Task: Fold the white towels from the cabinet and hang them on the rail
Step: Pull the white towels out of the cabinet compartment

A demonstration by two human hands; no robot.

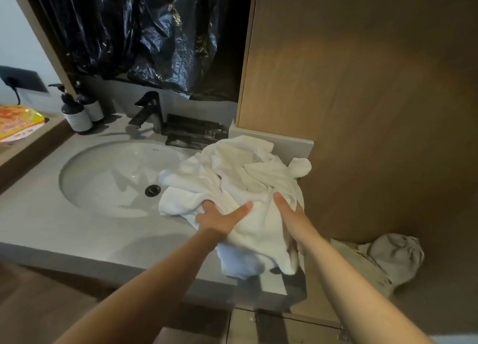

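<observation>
- An orange and yellow packet point(18, 122) lies at the far left on a wooden ledge; above it a dark wall plate point(24, 78) has a black plug and cord in it
- Two pump bottles point(76, 112) stand side by side, touching, at the back left corner of the grey counter point(38, 214)
- The oval sink point(111, 173) is sunk into the counter, with its dark drain point(152, 190) towards its right side; a black tap point(150, 109) stands behind it; crinkled black plastic sheet point(144, 33) hangs above the tap
- A dark tray point(194, 134) sits on the counter just right of the tap, behind the towels
- The white towels point(232, 173) lie in a crumpled heap on the right end of the counter; they spill over the sink's right rim, hang over the counter's front edge and touch the wooden cabinet panel point(362, 85)
- The left hand point(219, 220) grips the heap's near side; its fingers dig into the cloth and the thumb lies stretched across it
- The right hand point(289, 214) holds the same heap just beside the left; the thumb lies on top, the other fingers are hidden under the cloth
- A grey cloth point(390, 255) lies bunched low at the right, apart from the towels
</observation>
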